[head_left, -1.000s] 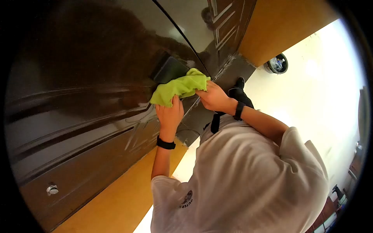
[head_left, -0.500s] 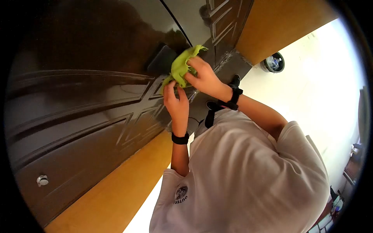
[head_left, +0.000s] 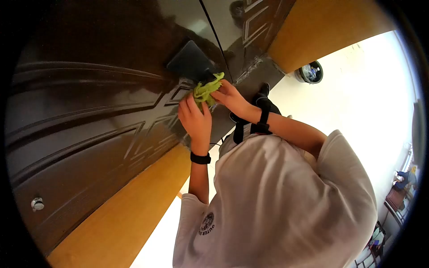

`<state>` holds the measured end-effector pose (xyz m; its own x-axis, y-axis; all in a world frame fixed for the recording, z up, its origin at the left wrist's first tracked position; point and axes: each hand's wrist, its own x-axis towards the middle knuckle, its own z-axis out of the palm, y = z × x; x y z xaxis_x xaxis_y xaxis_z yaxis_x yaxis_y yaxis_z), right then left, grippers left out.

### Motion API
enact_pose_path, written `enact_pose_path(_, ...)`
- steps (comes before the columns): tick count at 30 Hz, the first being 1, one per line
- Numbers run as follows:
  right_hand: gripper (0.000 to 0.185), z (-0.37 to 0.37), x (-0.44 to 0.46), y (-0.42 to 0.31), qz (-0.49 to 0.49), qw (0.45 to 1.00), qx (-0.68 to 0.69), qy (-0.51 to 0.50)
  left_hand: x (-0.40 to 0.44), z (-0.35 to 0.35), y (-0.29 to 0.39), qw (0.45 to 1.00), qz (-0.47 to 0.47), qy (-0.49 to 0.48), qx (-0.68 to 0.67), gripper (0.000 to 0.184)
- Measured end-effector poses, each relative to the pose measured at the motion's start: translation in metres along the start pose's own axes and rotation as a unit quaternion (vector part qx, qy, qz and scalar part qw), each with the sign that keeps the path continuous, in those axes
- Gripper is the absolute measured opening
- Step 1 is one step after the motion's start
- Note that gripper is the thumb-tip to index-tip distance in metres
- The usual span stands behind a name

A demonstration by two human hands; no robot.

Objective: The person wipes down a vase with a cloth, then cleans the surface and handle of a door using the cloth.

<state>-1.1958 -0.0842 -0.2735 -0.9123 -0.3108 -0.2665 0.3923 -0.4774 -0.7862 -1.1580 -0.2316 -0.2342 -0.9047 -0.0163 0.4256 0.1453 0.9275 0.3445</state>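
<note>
A crumpled yellow-green cloth (head_left: 206, 91) is bunched between my two hands, in front of a dark brown glossy door (head_left: 89, 98). My left hand (head_left: 195, 120) pinches its lower left side with the fingertips. On the other side, my right hand (head_left: 233, 99) has its fingers closed on the cloth's right edge. Just above the cloth is a dark, flat, squarish lock or handle plate (head_left: 190, 61) on the door, its lower end partly hidden behind the cloth.
A round metal fitting (head_left: 37, 204) sits at the door's lower left. Orange-brown wall panels (head_left: 120, 210) flank the door. A black bin (head_left: 309, 72) with rubbish stands on the pale floor at the upper right, beyond my dark shoes (head_left: 263, 90).
The cloth was spread wider by the dark plate and is now bunched smaller. Both hands have come closer together, and more of the plate shows.
</note>
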Motion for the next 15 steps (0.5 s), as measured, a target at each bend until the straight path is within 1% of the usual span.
enact_pose_path(3,0.033,-0.005,0.004,-0.013,0.113,0.993,0.039,-0.016,0.018,-0.002,0.001,0.995,0.016,-0.091,0.029,0.026)
enact_pose_path(6,0.040,-0.004,0.004,-0.018,0.070,0.997,0.001,0.014,0.038,0.004,0.004,0.989,0.018,-0.145,-0.010,0.019)
enact_pose_path(9,0.041,-0.011,0.013,-0.028,0.059,0.997,-0.040,0.040,0.043,0.014,0.014,0.994,0.014,-0.110,-0.025,0.017)
enact_pose_path(10,0.044,-0.012,0.021,-0.028,0.024,0.996,-0.046,0.066,0.042,0.015,0.013,0.993,0.012,-0.118,-0.017,0.017)
enact_pose_path(13,0.046,-0.015,0.035,-0.049,0.007,0.971,-0.237,0.039,0.034,0.013,0.007,0.990,0.012,-0.139,0.012,0.017)
enact_pose_path(14,0.047,-0.005,0.033,-0.052,-0.003,0.969,-0.239,0.060,0.030,0.009,0.002,0.989,0.016,-0.142,0.023,0.017)
enact_pose_path(15,0.046,-0.004,0.032,-0.046,-0.010,0.969,-0.239,0.056,0.028,0.006,-0.004,0.989,0.021,-0.145,0.033,0.017)
